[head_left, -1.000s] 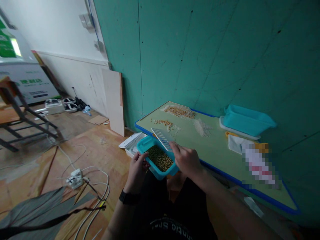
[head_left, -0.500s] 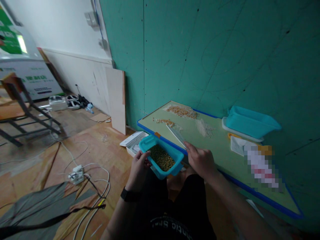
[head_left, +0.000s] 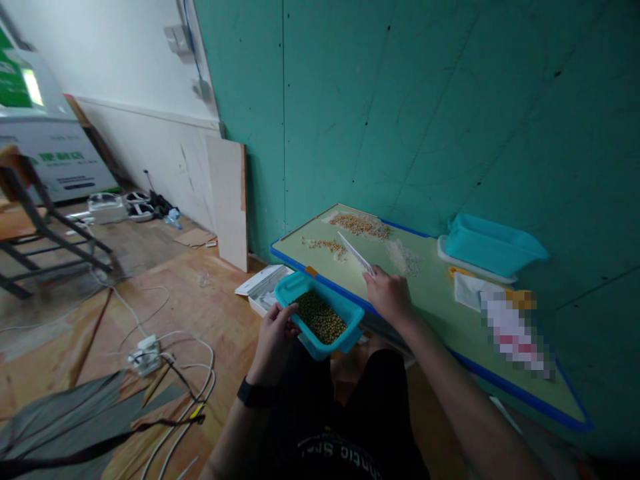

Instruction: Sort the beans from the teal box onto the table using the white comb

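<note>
Left hand: the left hand (head_left: 277, 323) has got the teal tub (head_left: 341, 305) by its left side, thumb over the rim, other fingers curled in by the wall. Definitely grasping, tbh.
Wrist: dark band (head_left: 256, 393) on the left one.
Tub spot: above the lap, just off the near left edge of the table (head_left: 440, 307). Can't tell if it's touching that edge.
In the tub: a load of small round beans (head_left: 323, 317), greener at the far left, yellower at the near right.
Right hand: the right hand (head_left: 389, 293) is out over the table, fingers wrapped round the near end of a thin white tool (head_left: 356, 253). Fingertips are mostly hidden, but it's a proper grip.
Tool: pretty much edge-on from here, pointing far left, between the tan bits and the white pile.
Table mess: a big tan heap (head_left: 360, 223) at the far left, a smaller tan scatter (head_left: 324, 245) nearer, and a white pile (head_left: 403, 257) to the right.
Table right side: another teal container (head_left: 495, 243) at the far edge, with a pixelated packet (head_left: 517, 333) nearer.
Floor: open white box (head_left: 265, 287) just left of the tub, cables and a white power strip (head_left: 147, 355) further left.
</note>
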A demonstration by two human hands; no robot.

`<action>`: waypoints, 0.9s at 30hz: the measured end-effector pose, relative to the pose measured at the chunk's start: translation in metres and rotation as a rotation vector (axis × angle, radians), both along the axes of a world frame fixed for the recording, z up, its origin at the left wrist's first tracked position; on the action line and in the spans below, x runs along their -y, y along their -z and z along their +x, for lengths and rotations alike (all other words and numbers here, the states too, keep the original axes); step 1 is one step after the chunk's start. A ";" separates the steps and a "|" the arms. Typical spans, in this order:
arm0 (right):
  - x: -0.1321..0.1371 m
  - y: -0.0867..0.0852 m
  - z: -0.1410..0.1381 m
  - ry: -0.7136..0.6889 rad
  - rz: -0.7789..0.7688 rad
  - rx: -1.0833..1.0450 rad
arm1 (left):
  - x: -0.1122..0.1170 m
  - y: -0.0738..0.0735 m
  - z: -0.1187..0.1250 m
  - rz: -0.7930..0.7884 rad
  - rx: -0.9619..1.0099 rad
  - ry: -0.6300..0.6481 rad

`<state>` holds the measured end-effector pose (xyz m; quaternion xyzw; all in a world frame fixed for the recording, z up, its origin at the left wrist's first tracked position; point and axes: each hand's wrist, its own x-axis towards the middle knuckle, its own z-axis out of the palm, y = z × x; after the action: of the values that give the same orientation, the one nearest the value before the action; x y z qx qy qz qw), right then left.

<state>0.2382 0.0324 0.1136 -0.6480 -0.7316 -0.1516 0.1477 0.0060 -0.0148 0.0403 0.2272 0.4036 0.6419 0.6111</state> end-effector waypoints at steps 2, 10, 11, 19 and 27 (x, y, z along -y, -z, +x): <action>-0.008 -0.003 -0.003 0.036 -0.031 -0.012 | 0.000 0.003 0.000 -0.004 -0.010 0.003; -0.031 -0.004 0.012 0.138 -0.049 -0.024 | -0.003 0.017 -0.001 -0.027 0.011 0.000; -0.032 -0.004 0.018 0.148 -0.054 -0.019 | -0.004 0.017 -0.001 -0.030 0.011 -0.001; -0.027 -0.005 0.073 0.271 -0.036 0.011 | -0.002 0.015 -0.001 -0.037 -0.018 0.008; -0.032 -0.013 0.083 0.295 0.026 -0.095 | -0.006 0.022 0.000 -0.070 -0.036 -0.021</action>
<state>0.3209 0.0644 0.1265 -0.7528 -0.6188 -0.1503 0.1665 0.0059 -0.0085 0.0187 0.2128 0.4391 0.6296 0.6046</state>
